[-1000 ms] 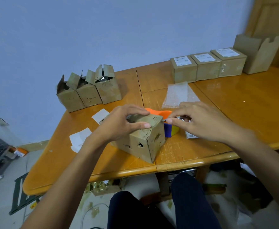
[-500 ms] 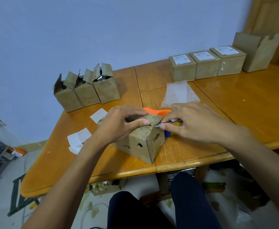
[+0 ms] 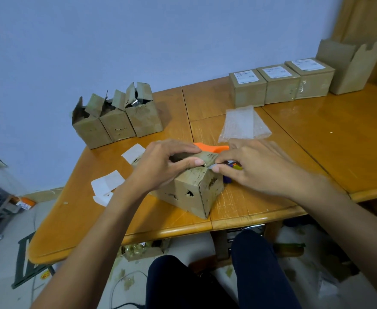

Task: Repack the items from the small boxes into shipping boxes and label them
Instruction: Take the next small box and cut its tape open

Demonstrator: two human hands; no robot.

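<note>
A worn brown cardboard box with torn holes stands near the table's front edge. My left hand grips its top flap, thumb on the front edge and fingers over the top. My right hand pinches a thin tool with a metallic tip, and the tip touches the flap edge beside my left thumb. Behind the box lies an orange tape dispenser, mostly hidden by both hands. Three small opened boxes stand at the back left. Three closed boxes with white labels line the back right.
A sheet of bubble wrap lies behind my right hand. White paper pieces lie left of the box. An open, taller carton stands at the far right. The wooden table ends just in front of my knees.
My right hand has slid left with the tool, bringing its tip to the flap edge by my left thumb. My left hand keeps its hold on the flap.
</note>
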